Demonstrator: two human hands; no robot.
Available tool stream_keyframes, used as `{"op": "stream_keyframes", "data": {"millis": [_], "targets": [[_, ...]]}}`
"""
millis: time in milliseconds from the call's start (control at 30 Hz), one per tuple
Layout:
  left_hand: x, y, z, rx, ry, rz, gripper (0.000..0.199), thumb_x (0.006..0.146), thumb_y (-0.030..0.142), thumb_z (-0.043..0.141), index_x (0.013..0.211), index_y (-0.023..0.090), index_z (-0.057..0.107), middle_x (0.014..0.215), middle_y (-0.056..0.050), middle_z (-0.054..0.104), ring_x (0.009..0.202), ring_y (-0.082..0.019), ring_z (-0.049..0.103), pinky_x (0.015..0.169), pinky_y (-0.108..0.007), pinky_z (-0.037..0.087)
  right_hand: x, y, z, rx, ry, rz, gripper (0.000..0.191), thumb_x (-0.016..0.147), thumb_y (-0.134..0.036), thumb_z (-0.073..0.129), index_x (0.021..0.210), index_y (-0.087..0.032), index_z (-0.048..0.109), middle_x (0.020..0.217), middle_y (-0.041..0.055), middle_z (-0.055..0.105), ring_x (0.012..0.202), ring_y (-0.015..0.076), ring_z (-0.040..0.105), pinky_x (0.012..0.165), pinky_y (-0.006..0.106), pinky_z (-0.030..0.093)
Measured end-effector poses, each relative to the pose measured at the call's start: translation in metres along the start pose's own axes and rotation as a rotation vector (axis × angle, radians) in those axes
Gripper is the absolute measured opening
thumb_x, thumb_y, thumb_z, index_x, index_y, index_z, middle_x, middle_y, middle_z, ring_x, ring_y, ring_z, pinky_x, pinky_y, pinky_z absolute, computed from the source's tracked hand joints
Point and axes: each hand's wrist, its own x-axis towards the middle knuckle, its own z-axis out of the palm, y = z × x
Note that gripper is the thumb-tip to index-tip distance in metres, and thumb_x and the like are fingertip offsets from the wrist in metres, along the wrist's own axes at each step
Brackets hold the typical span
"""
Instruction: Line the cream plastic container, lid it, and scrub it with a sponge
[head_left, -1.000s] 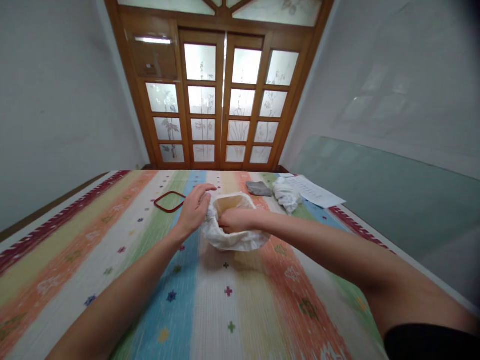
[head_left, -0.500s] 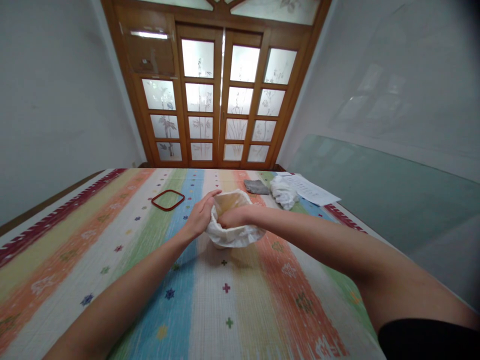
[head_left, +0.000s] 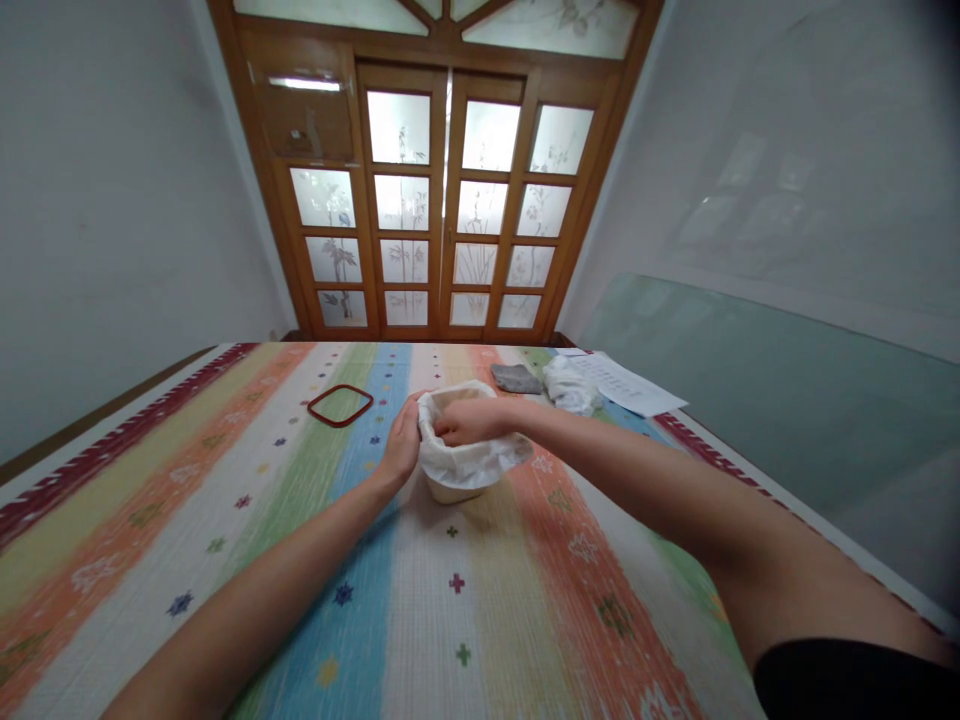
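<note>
A small cream-coloured bin (head_left: 452, 493) stands on the striped cloth before me, lined with a white plastic bag (head_left: 480, 466) whose edge is folded out over the rim. My left hand (head_left: 403, 440) holds the bin's left side, with the fingers along the outside of the bag. Inside the mouth of the bin, my right hand (head_left: 474, 420) has its fingers curled near the left inner wall; whatever they grip is hidden. To the left lies a dark red ring (head_left: 340, 424), a square with rounded corners.
Behind the bin on the right are a folded grey cloth (head_left: 516, 378), a crumpled white bundle (head_left: 570, 386) and printed paper sheets (head_left: 630, 384). The colourful striped tablecloth (head_left: 300, 560) covers the table. A pale green board (head_left: 750, 370) leans along the right wall.
My right hand has risen a little from deeper in the bag, so more of it shows. My left hand has shifted from the rim down along the bin's side.
</note>
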Motion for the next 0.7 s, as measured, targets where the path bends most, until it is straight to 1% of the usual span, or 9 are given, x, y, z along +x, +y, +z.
{"op": "stream_keyframes", "data": {"millis": [133, 200, 267, 367, 400, 467, 567, 633, 700], "targets": [[0.015, -0.013, -0.01, 0.071, -0.019, 0.003, 0.04, 0.103, 0.042, 0.041, 0.125, 0.02, 0.066, 0.133, -0.01, 0.069, 0.128, -0.025, 0.062, 0.118, -0.043, 0.043, -0.027, 0.015, -0.018, 0.096, 0.17, 0.055, 0.023, 0.097, -0.022, 0.056, 0.099, -0.017, 0.078, 0.093, 0.0051, 0.079, 0.084, 0.0164, 0.069, 0.078, 0.026, 0.045], [0.023, -0.011, -0.017, 0.152, -0.005, 0.022, 0.037, 0.1, 0.037, 0.048, 0.129, 0.02, 0.063, 0.135, -0.012, 0.067, 0.128, -0.026, 0.062, 0.116, -0.044, 0.045, -0.041, 0.022, -0.023, 0.25, 0.185, 0.085, 0.024, 0.099, -0.025, 0.055, 0.1, -0.016, 0.077, 0.09, 0.0055, 0.078, 0.081, 0.0156, 0.07, 0.074, 0.025, 0.047], [0.026, 0.001, -0.025, 0.275, 0.043, 0.125, 0.038, 0.098, 0.032, 0.052, 0.132, 0.019, 0.061, 0.139, -0.013, 0.064, 0.131, -0.026, 0.06, 0.117, -0.045, 0.044, -0.053, 0.024, -0.025, 0.37, 0.126, 0.081, 0.027, 0.1, -0.028, 0.054, 0.104, -0.014, 0.076, 0.091, 0.0068, 0.079, 0.082, 0.0154, 0.071, 0.074, 0.024, 0.049], [0.02, 0.033, -0.032, 0.458, 0.064, 0.384, 0.037, 0.1, 0.028, 0.047, 0.134, 0.019, 0.06, 0.139, -0.012, 0.063, 0.136, -0.027, 0.055, 0.122, -0.048, 0.039, -0.062, 0.016, -0.027, 0.396, 0.037, -0.006, 0.03, 0.1, -0.035, 0.058, 0.11, -0.014, 0.077, 0.1, 0.0077, 0.079, 0.089, 0.0157, 0.07, 0.08, 0.025, 0.05], [0.015, 0.044, -0.032, 0.491, 0.046, 0.455, 0.037, 0.101, 0.028, 0.047, 0.134, 0.02, 0.06, 0.138, -0.012, 0.063, 0.135, -0.027, 0.055, 0.121, -0.048, 0.039, -0.063, 0.011, -0.027, 0.385, 0.025, -0.043, 0.031, 0.099, -0.037, 0.059, 0.112, -0.014, 0.077, 0.103, 0.0075, 0.079, 0.091, 0.0158, 0.07, 0.082, 0.025, 0.049], [0.005, 0.059, -0.029, 0.549, -0.105, 0.551, 0.039, 0.101, 0.03, 0.05, 0.138, 0.022, 0.059, 0.142, -0.011, 0.061, 0.137, -0.027, 0.054, 0.122, -0.048, 0.039, -0.063, -0.001, -0.027, 0.341, 0.013, -0.094, 0.034, 0.099, -0.04, 0.061, 0.114, -0.015, 0.077, 0.106, 0.0066, 0.079, 0.093, 0.016, 0.069, 0.083, 0.026, 0.048], [-0.007, 0.062, -0.021, 0.604, -0.28, 0.551, 0.042, 0.102, 0.034, 0.051, 0.141, 0.022, 0.058, 0.151, -0.012, 0.055, 0.143, -0.028, 0.049, 0.124, -0.049, 0.036, -0.063, -0.016, -0.026, 0.202, -0.082, -0.069, 0.037, 0.097, -0.045, 0.064, 0.108, -0.013, 0.077, 0.095, 0.0059, 0.077, 0.084, 0.0167, 0.066, 0.079, 0.027, 0.045], [-0.01, 0.052, -0.016, 0.592, -0.297, 0.501, 0.041, 0.105, 0.037, 0.044, 0.138, 0.02, 0.061, 0.15, -0.013, 0.056, 0.142, -0.029, 0.05, 0.124, -0.05, 0.036, -0.063, -0.023, -0.025, 0.112, -0.171, -0.006, 0.039, 0.093, -0.047, 0.068, 0.106, -0.011, 0.077, 0.088, 0.0061, 0.075, 0.08, 0.0173, 0.064, 0.074, 0.028, 0.043], [-0.01, 0.039, -0.014, 0.544, -0.286, 0.468, 0.042, 0.107, 0.04, 0.038, 0.134, 0.02, 0.063, 0.148, -0.013, 0.058, 0.141, -0.028, 0.051, 0.124, -0.051, 0.035, -0.064, -0.027, -0.021, 0.064, -0.219, 0.037, 0.043, 0.091, -0.048, 0.071, 0.109, -0.01, 0.076, 0.089, 0.0072, 0.075, 0.079, 0.0179, 0.063, 0.072, 0.027, 0.042]]}}
